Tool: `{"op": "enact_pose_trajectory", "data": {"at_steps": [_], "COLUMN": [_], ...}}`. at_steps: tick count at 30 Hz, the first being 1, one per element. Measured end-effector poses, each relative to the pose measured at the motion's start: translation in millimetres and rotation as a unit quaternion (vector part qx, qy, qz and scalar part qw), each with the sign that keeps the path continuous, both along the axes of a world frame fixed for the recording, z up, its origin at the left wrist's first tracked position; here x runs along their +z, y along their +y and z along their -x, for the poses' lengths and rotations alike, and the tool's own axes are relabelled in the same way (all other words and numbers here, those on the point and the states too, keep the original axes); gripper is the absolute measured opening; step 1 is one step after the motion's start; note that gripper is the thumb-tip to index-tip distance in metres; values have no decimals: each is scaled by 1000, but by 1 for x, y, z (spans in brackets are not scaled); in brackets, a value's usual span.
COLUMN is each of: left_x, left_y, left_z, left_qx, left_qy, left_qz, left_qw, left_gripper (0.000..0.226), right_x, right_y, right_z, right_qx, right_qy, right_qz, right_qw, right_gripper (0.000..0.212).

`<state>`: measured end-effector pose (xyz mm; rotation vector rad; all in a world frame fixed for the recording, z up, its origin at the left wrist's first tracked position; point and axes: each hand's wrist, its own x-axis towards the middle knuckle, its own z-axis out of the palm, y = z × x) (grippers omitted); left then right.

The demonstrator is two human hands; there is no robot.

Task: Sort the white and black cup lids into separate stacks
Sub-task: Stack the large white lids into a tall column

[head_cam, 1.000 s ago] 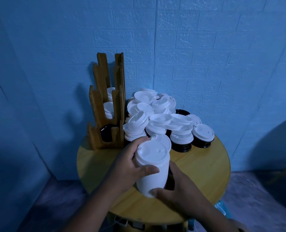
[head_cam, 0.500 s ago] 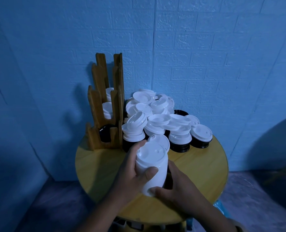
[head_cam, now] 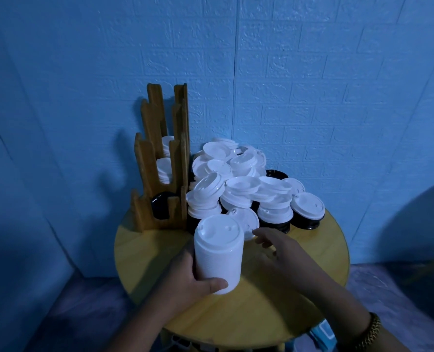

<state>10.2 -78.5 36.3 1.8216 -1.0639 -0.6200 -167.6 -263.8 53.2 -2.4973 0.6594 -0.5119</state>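
- Stack of white lids (head_cam: 218, 252): a tall nested column, tilted slightly, held above the near part of the round yellow bench (head_cam: 144, 250).
- Left hand (head_cam: 190, 278): wrapped around the lower part of the stack, thumb across its front, gripping it.
- Right hand (head_cam: 281, 250): empty, fingers loosely spread, reaching toward a single white lid (head_cam: 246, 218) that lies just behind the stack.
- Unsorted pile (head_cam: 238, 179): many loose white lids heaped at the back of the bench, with black lids (head_cam: 276, 174) showing beneath and behind them; a further white lid (head_cam: 308, 204) sits on a short black stack at the right.
- Wooden rack (head_cam: 160, 158): stands at the left rear; its upper slots hold white lids, its lowest slot a black one.
- Progress, as judged: one white stack is well grown and the rack is partly filled, but most of the pile is left and the black lids appear largely ungathered.
- Writing: no brand, label or legible text is visible.
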Motion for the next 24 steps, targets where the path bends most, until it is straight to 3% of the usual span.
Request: {"op": "enact_pose_trajectory", "data": {"at_steps": [3, 6, 9, 13, 19, 24], "left_x": [1, 2, -2, -7, -7, -5], "left_y": [-2, -5, -6, -4, -3, -4], "left_z": [-7, -15, -18, -19, -19, -18], "left_qx": [-4, -3, 3, -1, 3, 1], "left_qy": [-19, -16, 7, 16, 11, -1], "left_qz": [-18, -24, -8, 0, -11, -9], "left_qw": [1000, 1000, 1000, 1000, 1000, 1000], "left_gripper": [77, 71, 75, 95, 90, 83], "right_x": [10, 29, 51, 62, 62, 60], "right_y": [-3, -14, -25, -48, -63, -54], "right_z": [-12, -25, -40, -60, -73, -62], "right_qx": [-22, -53, -55, -32, 4, 16], "right_qy": [-39, -55, -18, 86, 71, -123], "right_qz": [43, 164, 263, 290, 236, 82], "right_qw": [998, 984, 963, 953, 969, 989], "right_gripper": [37, 32, 33, 40, 43, 34]}}
